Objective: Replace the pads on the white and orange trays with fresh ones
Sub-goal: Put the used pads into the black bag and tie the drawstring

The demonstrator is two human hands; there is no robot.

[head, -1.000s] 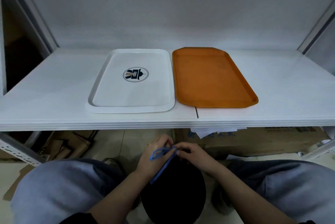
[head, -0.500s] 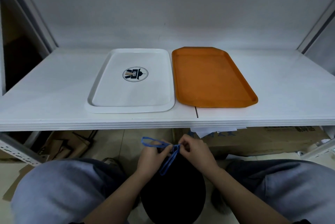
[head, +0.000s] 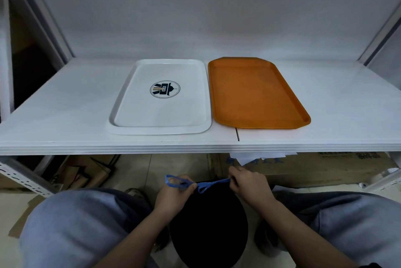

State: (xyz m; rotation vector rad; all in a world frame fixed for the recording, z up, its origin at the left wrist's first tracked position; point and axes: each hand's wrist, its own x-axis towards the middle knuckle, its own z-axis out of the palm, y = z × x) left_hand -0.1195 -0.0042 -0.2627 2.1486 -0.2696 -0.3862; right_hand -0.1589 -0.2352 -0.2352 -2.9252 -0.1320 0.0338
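- A black bag [head: 208,230] sits between a crouching person's knees, low in the frame.
- Above its mouth, the left hand [head: 173,194] and right hand [head: 249,185] each pinch an end of the blue drawstring [head: 204,185].
- Beyond, on the white shelf [head: 65,120], the white tray [head: 160,98] and orange tray [head: 256,94] lie side by side, neither with a pad.

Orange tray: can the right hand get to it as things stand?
Probably not yet: the right hand is pinching the blue drawstring below the shelf. The path up to the orange tray looks clear once it lets go.
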